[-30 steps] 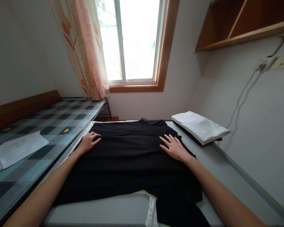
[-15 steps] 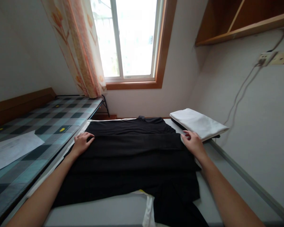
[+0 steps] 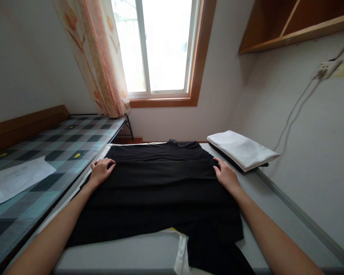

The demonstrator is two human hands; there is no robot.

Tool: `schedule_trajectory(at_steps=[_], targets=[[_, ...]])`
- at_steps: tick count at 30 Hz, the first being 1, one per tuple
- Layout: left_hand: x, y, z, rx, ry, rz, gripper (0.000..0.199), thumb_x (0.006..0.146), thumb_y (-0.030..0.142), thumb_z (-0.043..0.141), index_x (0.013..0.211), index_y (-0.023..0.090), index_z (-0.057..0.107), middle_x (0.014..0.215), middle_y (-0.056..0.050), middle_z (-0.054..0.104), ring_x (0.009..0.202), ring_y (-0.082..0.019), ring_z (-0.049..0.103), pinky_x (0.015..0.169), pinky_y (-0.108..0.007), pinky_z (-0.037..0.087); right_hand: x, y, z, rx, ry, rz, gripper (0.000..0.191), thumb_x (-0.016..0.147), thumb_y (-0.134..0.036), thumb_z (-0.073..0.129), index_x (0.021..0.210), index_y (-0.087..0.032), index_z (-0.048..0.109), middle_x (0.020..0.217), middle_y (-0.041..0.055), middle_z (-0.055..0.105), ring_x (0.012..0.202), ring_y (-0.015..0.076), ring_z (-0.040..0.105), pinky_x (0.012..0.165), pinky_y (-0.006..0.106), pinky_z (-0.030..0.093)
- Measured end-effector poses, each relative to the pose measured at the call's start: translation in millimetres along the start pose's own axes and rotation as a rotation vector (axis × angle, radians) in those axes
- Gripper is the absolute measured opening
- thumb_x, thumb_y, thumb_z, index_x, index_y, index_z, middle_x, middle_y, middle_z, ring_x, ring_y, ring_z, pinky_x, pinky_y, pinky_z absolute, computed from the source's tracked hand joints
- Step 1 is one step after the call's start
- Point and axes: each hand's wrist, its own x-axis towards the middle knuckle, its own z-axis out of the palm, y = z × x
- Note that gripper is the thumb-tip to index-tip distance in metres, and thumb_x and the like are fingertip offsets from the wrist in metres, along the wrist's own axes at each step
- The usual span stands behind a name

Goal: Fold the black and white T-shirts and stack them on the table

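Observation:
Black garments [image 3: 160,194] lie spread over a pale table [image 3: 117,256], with a fold running across their upper part. My left hand [image 3: 102,170] pinches the fold's left end between thumb and fingers. At the fold's right end is my right hand [image 3: 226,175], its thumb and fingers slightly apart at the cloth edge. White fabric [image 3: 181,254] shows from under the black cloth near the front. Beyond my right hand, a folded white cloth [image 3: 242,149] rests on something black.
A bed with a checked mattress [image 3: 86,137] stands at the left, with paper [image 3: 20,179] on it. A curtain [image 3: 100,57] hangs beside the window. A wooden shelf [image 3: 298,34] and a socket with a cord [image 3: 325,70] are on the right wall.
My right hand has shifted slightly left along the fold, and the cloth's right end has come inward. My left hand stays at the left end. The view has moved slightly.

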Motion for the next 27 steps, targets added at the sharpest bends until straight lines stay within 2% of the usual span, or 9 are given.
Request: schedule_trajectory(at_steps=[5, 12, 17, 20, 23, 25, 27], targets=[[11.5, -7.9, 10.5, 0.012, 0.008, 0.02, 0.022, 0.089, 0.038, 0.049, 0.093, 0.024, 0.066, 0.107, -0.005, 0.071, 0.107, -0.027, 0.06, 0.099, -0.048, 0.03, 7.8, -10.3, 0.8, -0.057, -0.012, -0.023, 0.04, 0.093, -0.024, 0.041, 0.13, -0.02, 0.056, 0.124, 0.0141, 0.063, 0.107, 0.0294, 0.062, 0.086, 0.042, 0.046], [22.3, -1.7, 11.9, 0.03, 0.027, 0.039, 0.024, 0.089, 0.037, 0.048, 0.093, 0.022, 0.066, 0.105, -0.007, 0.07, 0.106, -0.028, 0.059, 0.098, -0.048, 0.03, 12.2, -4.1, 2.6, 0.016, 0.034, -0.051, 0.036, 0.092, -0.026, 0.042, 0.121, -0.018, 0.062, 0.116, 0.0149, 0.064, 0.105, 0.0292, 0.062, 0.088, 0.041, 0.046], [18.4, -1.1, 10.1, 0.043, 0.073, 0.076, 0.023, 0.088, 0.036, 0.05, 0.096, 0.022, 0.066, 0.106, -0.008, 0.067, 0.107, -0.028, 0.058, 0.099, -0.047, 0.03, 14.1, 8.3, -5.5, 0.209, 0.048, -0.036, 0.034, 0.087, -0.036, 0.047, 0.105, -0.016, 0.067, 0.094, 0.0128, 0.067, 0.083, 0.0245, 0.064, 0.08, 0.036, 0.049], [18.0, 6.0, 8.5, 0.057, 0.104, 0.145, 0.023, 0.087, 0.035, 0.051, 0.101, 0.023, 0.065, 0.105, -0.008, 0.066, 0.106, -0.028, 0.057, 0.098, -0.046, 0.032, 12.9, 18.0, -14.9, 0.331, -0.042, 0.039, 0.038, 0.086, -0.046, 0.048, 0.102, -0.017, 0.067, 0.083, 0.0095, 0.068, 0.073, 0.022, 0.063, 0.072, 0.035, 0.05], [21.8, 34.1, 5.6, 0.025, 0.082, 0.266, 0.021, 0.087, 0.034, 0.052, 0.097, 0.022, 0.066, 0.1, -0.008, 0.065, 0.103, -0.027, 0.056, 0.092, -0.042, 0.037, 9.6, 25.5, -24.1, 0.418, -0.21, 0.029, 0.043, 0.08, -0.055, 0.056, 0.098, -0.018, 0.068, 0.078, 0.0069, 0.067, 0.068, 0.0197, 0.061, 0.065, 0.032, 0.049], [24.2, 67.5, 2.8, -0.035, 0.052, 0.36, 0.019, 0.088, 0.034, 0.052, 0.09, 0.021, 0.066, 0.096, -0.007, 0.066, 0.098, -0.026, 0.056, 0.087, -0.039, 0.04, 7.3, 28.0, -29.3, 0.449, -0.313, -0.025, 0.047, 0.075, -0.058, 0.062, 0.099, -0.018, 0.069, 0.074, 0.0041, 0.065, 0.066, 0.0181, 0.059, 0.062, 0.03, 0.048], [23.7, 109.9, 0.0, -0.115, -0.004, 0.428, 0.018, 0.089, 0.034, 0.052, 0.085, 0.021, 0.064, 0.087, -0.005, 0.065, 0.089, -0.022, 0.058, 0.081, -0.034, 0.042, 5.7, 29.0, -33.5, 0.476, -0.376, -0.057, 0.051, 0.072, -0.059, 0.066, 0.103, -0.019, 0.069, 0.07, 0.0017, 0.062, 0.064, 0.0167, 0.057, 0.06, 0.028, 0.047]])
